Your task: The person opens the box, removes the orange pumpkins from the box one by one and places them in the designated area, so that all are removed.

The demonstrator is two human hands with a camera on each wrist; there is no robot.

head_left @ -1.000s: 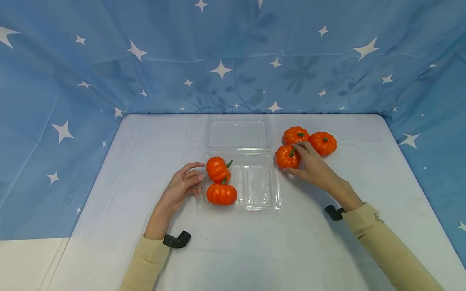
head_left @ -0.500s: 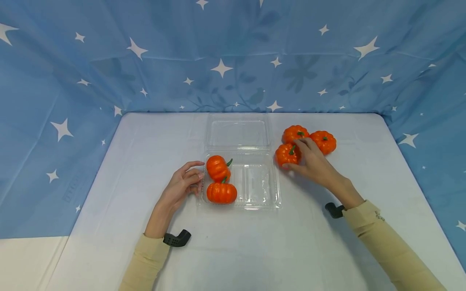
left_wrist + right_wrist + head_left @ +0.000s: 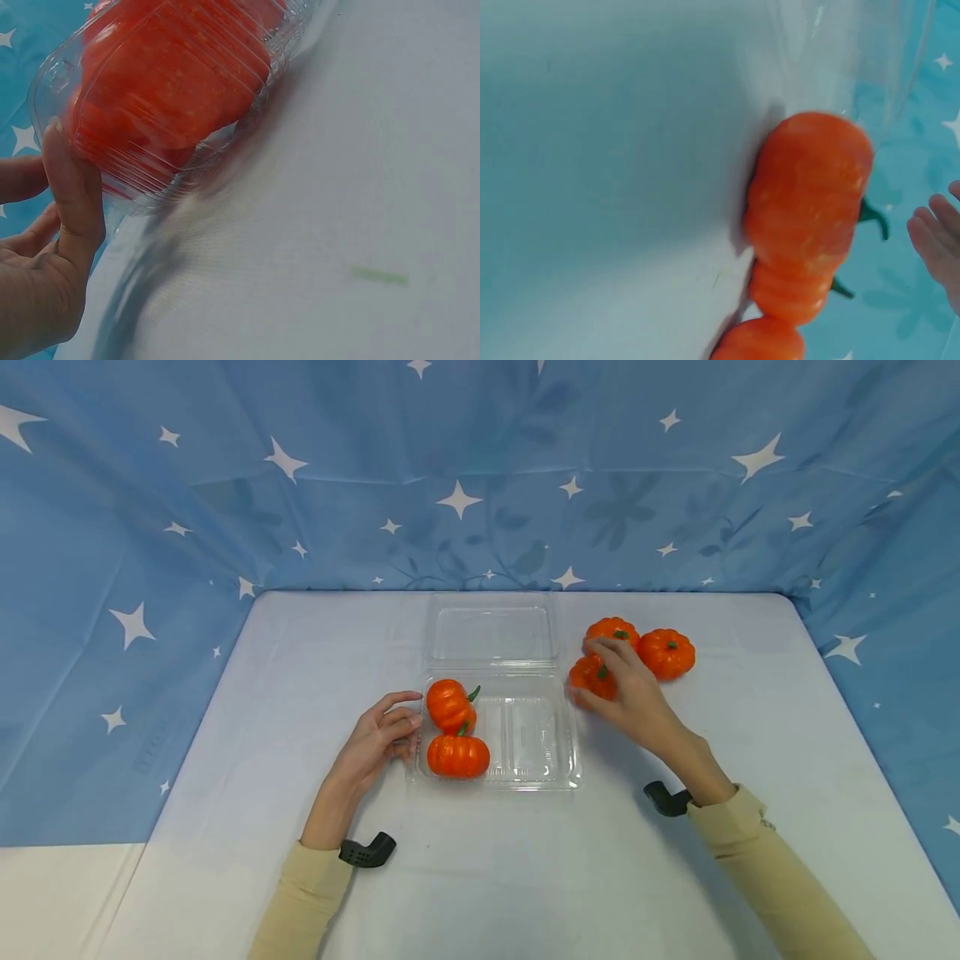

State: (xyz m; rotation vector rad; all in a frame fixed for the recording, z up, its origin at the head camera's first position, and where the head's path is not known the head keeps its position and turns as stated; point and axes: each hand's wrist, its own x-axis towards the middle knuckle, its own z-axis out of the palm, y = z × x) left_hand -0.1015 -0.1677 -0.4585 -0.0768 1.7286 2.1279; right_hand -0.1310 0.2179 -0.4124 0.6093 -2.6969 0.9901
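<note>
Two small orange pumpkins, one [image 3: 450,706] behind the other [image 3: 458,757], sit in the left part of a clear plastic container [image 3: 528,727]. My left hand [image 3: 371,747] touches the container's left side. In the left wrist view its thumb lies against the clear wall, with other fingers partly hidden behind it. My right hand [image 3: 637,697] hovers over a third pumpkin [image 3: 587,678] on the table, its fingers spread around it. In the right wrist view, fingers [image 3: 937,232] show apart from the nearest pumpkin [image 3: 810,187].
The container's clear lid [image 3: 491,631] lies folded back behind it. Two more pumpkins, one [image 3: 611,631] at the back and one [image 3: 667,654] to the right, rest near my right hand. A blue starry cloth [image 3: 487,485] hangs behind the white table [image 3: 480,877].
My right hand has shifted slightly left and further over the front pumpkin, which stays in about the same place. The left hand and the container stay put.
</note>
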